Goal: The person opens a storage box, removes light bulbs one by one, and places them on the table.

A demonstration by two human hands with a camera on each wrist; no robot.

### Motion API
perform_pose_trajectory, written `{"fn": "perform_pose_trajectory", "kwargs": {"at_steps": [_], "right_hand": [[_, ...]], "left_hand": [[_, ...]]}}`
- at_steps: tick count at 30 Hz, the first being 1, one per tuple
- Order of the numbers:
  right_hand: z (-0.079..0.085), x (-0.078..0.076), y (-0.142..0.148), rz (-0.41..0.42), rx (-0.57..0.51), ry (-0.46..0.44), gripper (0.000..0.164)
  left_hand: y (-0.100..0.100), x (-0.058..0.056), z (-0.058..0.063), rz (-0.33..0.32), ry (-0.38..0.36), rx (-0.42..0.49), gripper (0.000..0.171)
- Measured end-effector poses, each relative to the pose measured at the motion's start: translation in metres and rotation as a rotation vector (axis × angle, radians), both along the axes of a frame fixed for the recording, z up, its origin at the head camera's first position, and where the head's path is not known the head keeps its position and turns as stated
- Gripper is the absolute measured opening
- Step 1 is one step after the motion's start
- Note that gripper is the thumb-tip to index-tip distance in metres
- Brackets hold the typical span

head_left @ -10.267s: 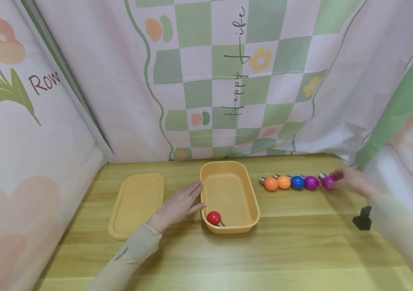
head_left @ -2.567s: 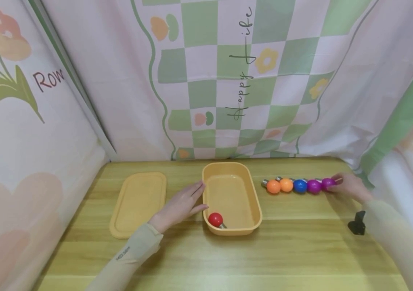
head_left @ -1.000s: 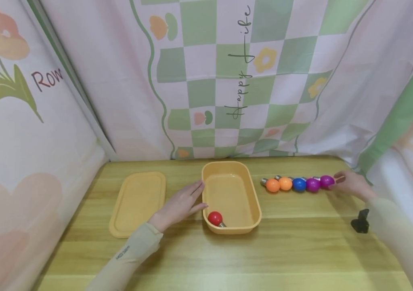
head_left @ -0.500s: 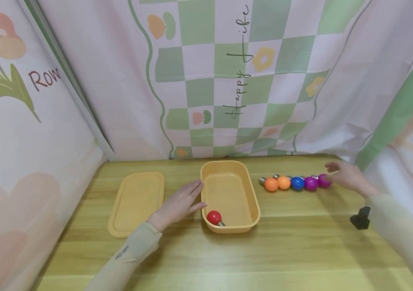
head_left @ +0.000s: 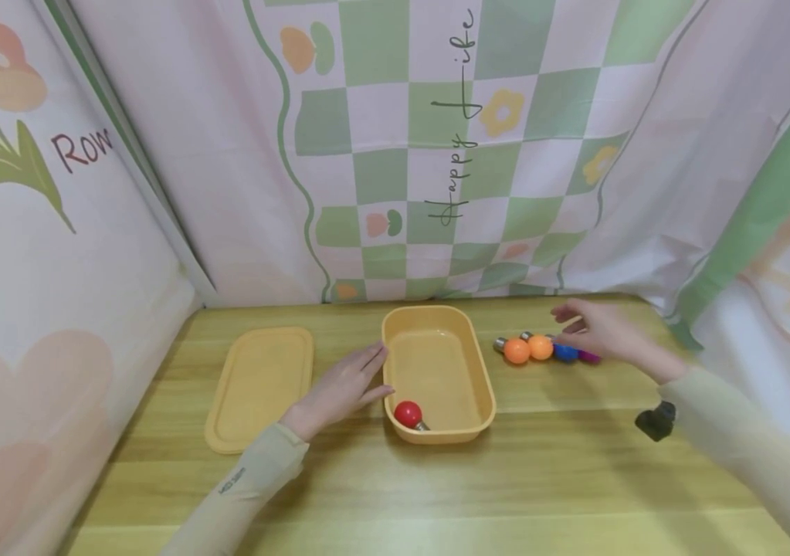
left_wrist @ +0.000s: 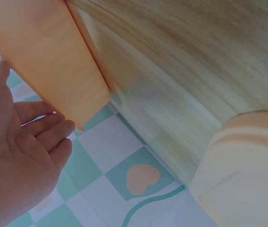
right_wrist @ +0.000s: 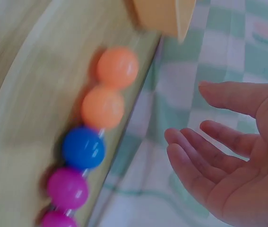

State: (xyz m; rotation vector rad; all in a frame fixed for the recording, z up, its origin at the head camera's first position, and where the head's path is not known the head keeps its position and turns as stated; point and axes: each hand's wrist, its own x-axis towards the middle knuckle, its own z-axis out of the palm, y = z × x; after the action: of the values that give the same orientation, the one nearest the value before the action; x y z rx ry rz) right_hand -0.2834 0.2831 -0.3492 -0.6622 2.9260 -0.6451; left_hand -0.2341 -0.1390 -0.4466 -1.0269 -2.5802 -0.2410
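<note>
My left hand (head_left: 342,390) rests its straight fingers against the left rim of the yellow box (head_left: 439,378); the left wrist view shows them along the box's wall (left_wrist: 53,52). A red bulb (head_left: 408,415) lies inside, at the near left corner. Right of the box runs a row of small bulbs: an orange bulb (head_left: 516,351), a second orange bulb (head_left: 540,347), a blue bulb (right_wrist: 83,147) and two purple bulbs, one purple bulb (right_wrist: 68,188) beside the blue. Above the row hovers my right hand (head_left: 599,332), fingers loosely bent and holding nothing, partly hiding the blue and purple bulbs.
A flat yellow lid (head_left: 260,388) lies on the wooden table (head_left: 395,494), left of the box. A small black object (head_left: 656,421) shows beside the right sleeve. Patterned curtains (head_left: 408,154) stand behind and at both sides.
My right hand has let go of the end purple bulb, lifted and moved left over the row. That bulb now sits against the other purple one. My left hand stays at the box.
</note>
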Motion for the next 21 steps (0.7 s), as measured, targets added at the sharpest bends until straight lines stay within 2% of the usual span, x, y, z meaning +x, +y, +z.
{"fn": "perform_pose_trajectory", "kwargs": {"at_steps": [6, 13, 16, 21], "right_hand": [[0.0, 0.011, -0.039, 0.125, -0.073, 0.03, 0.047], [-0.005, 0.024, -0.072, 0.232, -0.161, 0.029, 0.041], [-0.007, 0.03, -0.086, 0.282, -0.161, 0.038, 0.037], [-0.012, 0.035, -0.109, 0.328, -0.134, -0.031, 0.034]], "left_hand": [[0.0, 0.001, 0.0, -0.006, -0.012, 0.008, 0.067], [0.0, 0.0, 0.001, 0.0, -0.034, 0.002, 0.068], [0.0, -0.001, 0.0, 0.002, -0.034, -0.004, 0.068], [0.0, -0.001, -0.001, 0.005, -0.038, -0.009, 0.067]]}}
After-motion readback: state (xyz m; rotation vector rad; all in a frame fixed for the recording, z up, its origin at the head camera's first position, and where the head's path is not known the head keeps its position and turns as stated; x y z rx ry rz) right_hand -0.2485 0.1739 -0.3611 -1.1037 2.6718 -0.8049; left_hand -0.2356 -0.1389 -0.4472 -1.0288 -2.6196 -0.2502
